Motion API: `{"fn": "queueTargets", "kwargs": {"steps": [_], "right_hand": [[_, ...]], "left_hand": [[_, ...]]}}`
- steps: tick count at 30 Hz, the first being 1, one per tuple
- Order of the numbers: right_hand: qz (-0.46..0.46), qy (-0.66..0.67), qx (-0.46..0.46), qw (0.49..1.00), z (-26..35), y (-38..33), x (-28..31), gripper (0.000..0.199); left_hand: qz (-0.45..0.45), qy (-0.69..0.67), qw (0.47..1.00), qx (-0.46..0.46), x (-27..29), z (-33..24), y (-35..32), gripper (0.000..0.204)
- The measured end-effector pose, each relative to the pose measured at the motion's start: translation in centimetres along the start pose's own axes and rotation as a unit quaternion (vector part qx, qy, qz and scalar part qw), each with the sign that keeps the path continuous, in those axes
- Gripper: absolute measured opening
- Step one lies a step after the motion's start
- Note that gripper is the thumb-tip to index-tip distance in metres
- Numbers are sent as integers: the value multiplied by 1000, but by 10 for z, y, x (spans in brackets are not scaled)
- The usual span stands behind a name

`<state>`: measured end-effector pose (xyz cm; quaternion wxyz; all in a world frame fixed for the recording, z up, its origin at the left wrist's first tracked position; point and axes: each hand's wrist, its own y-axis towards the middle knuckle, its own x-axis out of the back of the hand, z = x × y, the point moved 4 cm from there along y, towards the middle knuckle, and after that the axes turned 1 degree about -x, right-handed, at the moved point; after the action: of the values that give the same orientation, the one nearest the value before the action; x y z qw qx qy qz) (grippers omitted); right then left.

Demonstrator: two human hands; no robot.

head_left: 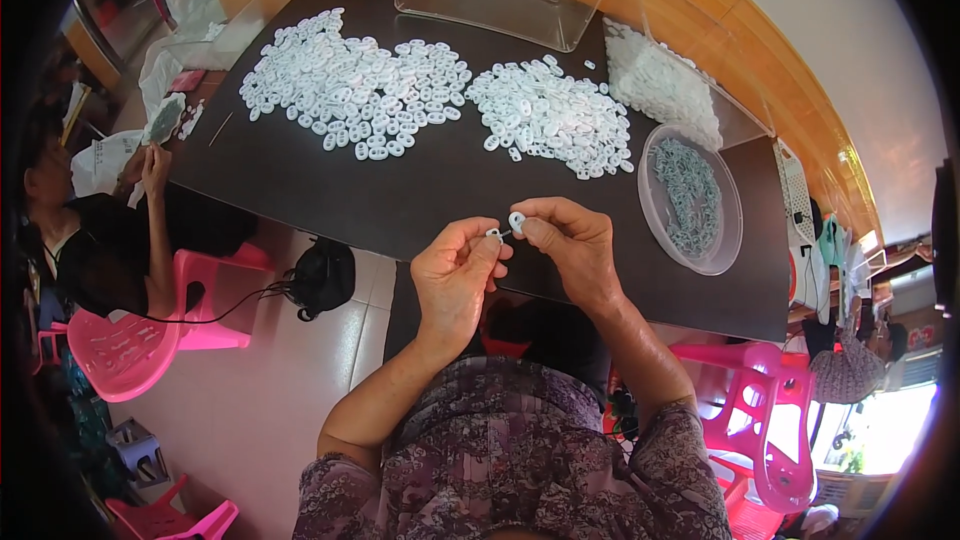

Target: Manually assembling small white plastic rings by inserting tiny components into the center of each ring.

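Note:
My left hand [455, 275] pinches a small white plastic piece [494, 234] between thumb and fingers. My right hand [570, 240] holds a small white oval ring piece [517, 221] right beside it, the two pieces almost touching above the near edge of the dark table [400, 200]. Two heaps of the same white oval pieces lie farther back: a larger left heap [350, 85] and a right heap [555, 115]. A round clear bowl [728, 230] of joined pale pieces sits to the right.
A clear plastic box [500, 0] stands at the table's far edge, and a clear tray [665, 80] of white pieces sits behind the bowl. A person [90, 240] sits at the left on a pink stool. A black bag [320, 278] lies on the floor; pink stools [760, 420] stand at right.

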<state>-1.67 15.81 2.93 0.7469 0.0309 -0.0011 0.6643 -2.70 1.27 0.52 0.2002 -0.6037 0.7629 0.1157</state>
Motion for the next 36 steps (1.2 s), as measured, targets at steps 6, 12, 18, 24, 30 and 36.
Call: {"fn": "queueTargets", "kwargs": {"steps": [6,12,18,24,30,36], "right_hand": [[-11,-22,19,1000,1,-2,-7,14],[-34,-60,50,996,1,-5,-12,12],[-52,-183,160,969,8,-10,-19,13],[-63,-227,189,953,8,-14,-23,17],[-54,-243,205,947,9,-15,-22,21],[-41,-238,160,957,7,-13,-20,21]], "left_hand": [[-21,4,1000,3,2,2,-1,14],[-32,-8,999,-2,2,5,-2,14],[-35,3,999,-15,1,8,-4,14],[-23,-9,1000,-12,1,9,-4,17],[-4,-37,999,-9,0,9,-2,21],[3,-53,999,-8,0,10,0,22]]}}
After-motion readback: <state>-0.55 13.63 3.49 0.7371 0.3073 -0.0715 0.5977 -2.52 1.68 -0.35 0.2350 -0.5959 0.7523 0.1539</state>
